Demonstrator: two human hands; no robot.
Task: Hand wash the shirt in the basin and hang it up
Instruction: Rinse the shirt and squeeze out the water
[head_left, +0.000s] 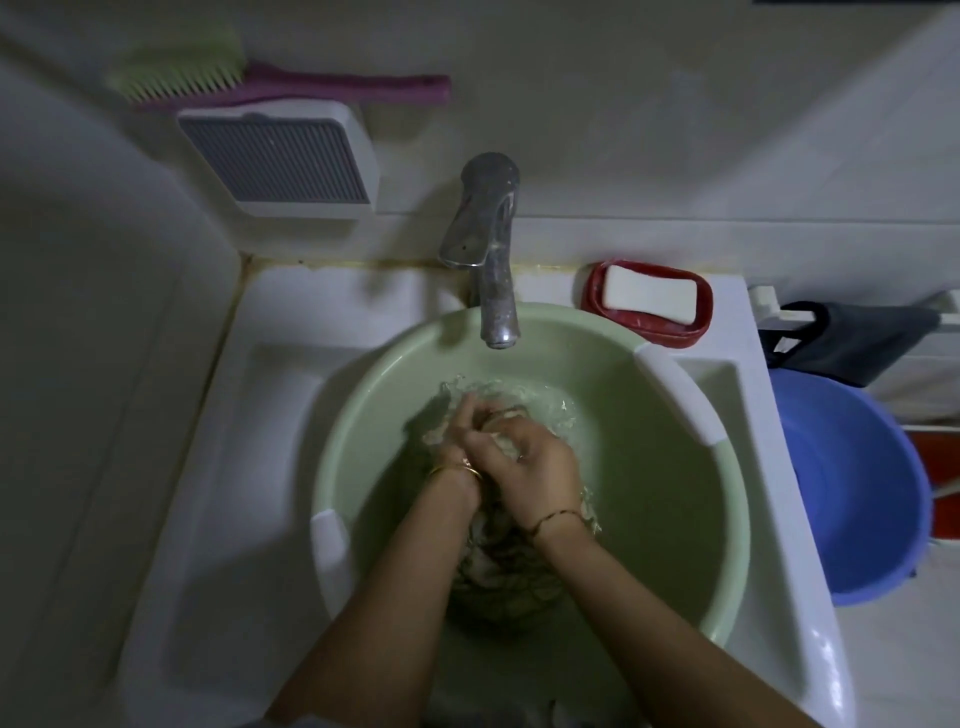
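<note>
Down at the bottom of the green basin (675, 545) we've got both hands bunched together on the shirt (498, 566), which sits wet and crumpled in shallow water right under our wrists. Our left hand (460, 434) has its fingers curled around a wad of the fabric, and our right hand (530, 462) wraps over the same wad from the other side, so both are clamped on cloth and pressed against each other. It's a bit blurry there, so we can't make out single fingers too well. Most of the shirt trails back from the grip toward us, between our forearms.

Room-wise, there's bare basin floor to either side of the grip, more of it on the right. Past our knuckles the water ripples, and then the far wall climbs up to the rim, where the tap (488, 249) spout hangs over the edge, well above the hands. The basin fills the white sink (249, 467), with its white handle pads at the near left and far right rim.

Off to the far right of the grip, a bar of soap (649, 299) rests in a red dish (696, 332) on the sink ledge. Beyond the sink's right edge sits a blue bucket (857, 499). Up on the wall there's a green brush (208, 78) with a pink handle.
</note>
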